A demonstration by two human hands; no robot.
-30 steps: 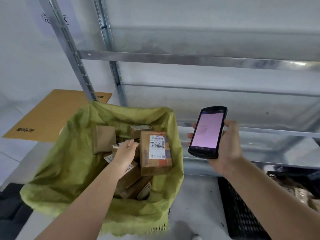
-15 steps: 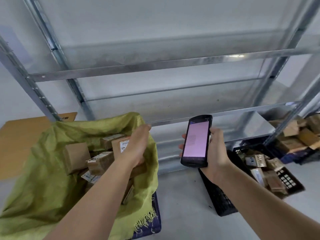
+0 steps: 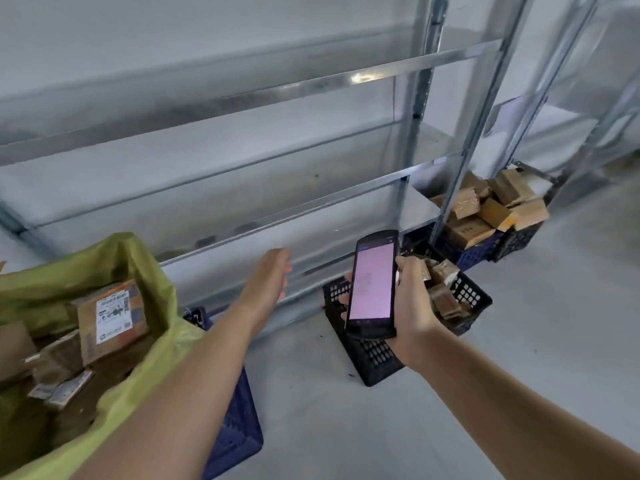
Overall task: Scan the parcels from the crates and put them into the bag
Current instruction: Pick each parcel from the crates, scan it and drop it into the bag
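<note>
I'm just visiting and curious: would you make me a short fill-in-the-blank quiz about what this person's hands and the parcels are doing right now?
1. The right hand holds a handheld scanner whose screen glows ____.
2. The left hand holds ____.
3. The bag with parcels inside is ____ in colour.
4. Behind the scanner, parcels lie in a ____ crate.

Missing words: pink; nothing; green; black

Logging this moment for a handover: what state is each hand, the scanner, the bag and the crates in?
left hand: open, holding nothing
right hand: gripping the scanner
scanner: screen lit
green bag: open, parcels inside
black crate: parcels inside
far crate: heaped with parcels
</note>
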